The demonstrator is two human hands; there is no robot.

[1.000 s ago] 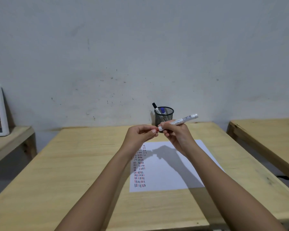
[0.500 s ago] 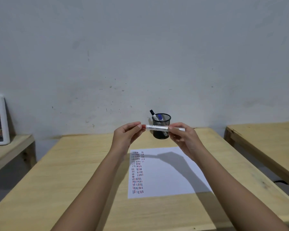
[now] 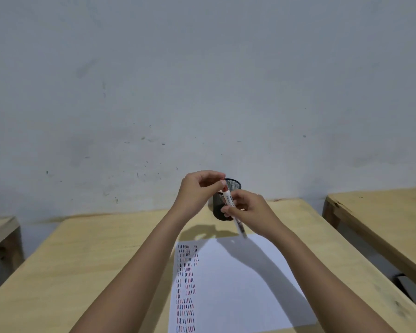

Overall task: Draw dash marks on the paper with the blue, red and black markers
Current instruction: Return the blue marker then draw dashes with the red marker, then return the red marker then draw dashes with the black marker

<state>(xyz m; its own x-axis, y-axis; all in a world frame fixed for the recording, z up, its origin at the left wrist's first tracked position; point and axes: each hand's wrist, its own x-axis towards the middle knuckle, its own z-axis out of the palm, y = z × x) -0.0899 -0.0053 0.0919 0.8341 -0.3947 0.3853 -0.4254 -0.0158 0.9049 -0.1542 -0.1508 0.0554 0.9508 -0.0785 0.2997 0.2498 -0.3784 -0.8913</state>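
A white sheet of paper (image 3: 240,289) lies on the wooden desk (image 3: 94,260), with columns of blue, red and black dash marks (image 3: 185,284) down its left side. Above its far edge my right hand (image 3: 252,212) grips a white red marker (image 3: 229,200) by the middle of its barrel; the marker stands steeply, red end up. The fingertips of my left hand (image 3: 197,191) pinch that red top end. Behind both hands is a black mesh pen cup (image 3: 234,185); whatever it holds is hidden.
A second wooden table (image 3: 382,224) stands to the right across a narrow gap, with a dark object (image 3: 402,282) on the floor between. A low wooden bench (image 3: 0,229) is at the left. A grey wall rises right behind the desk.
The marker has swung from lying level between my hands to nearly upright with the red end on top. Both hands moved up to the pen cup, and the view has tilted and shifted.
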